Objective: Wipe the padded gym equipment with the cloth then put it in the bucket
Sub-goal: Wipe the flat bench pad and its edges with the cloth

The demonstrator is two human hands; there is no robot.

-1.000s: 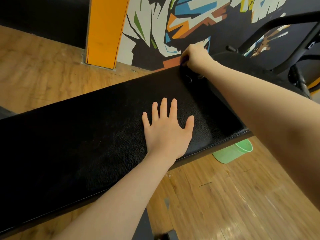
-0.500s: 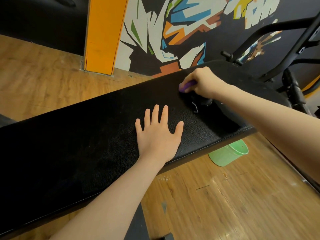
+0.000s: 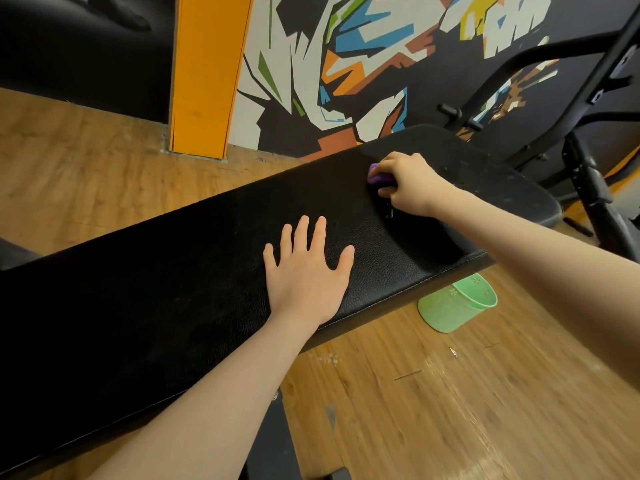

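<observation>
- Left hand lies flat, fingers spread, on the black pad, as it did a second ago: it braces, it does not wipe.
- Right hand grips the purple cloth, bunched, and has drawn it back from the pad's far edge toward the middle; wiping is under way.
- Green bucket waits on the floor, below the pad's near edge.
</observation>
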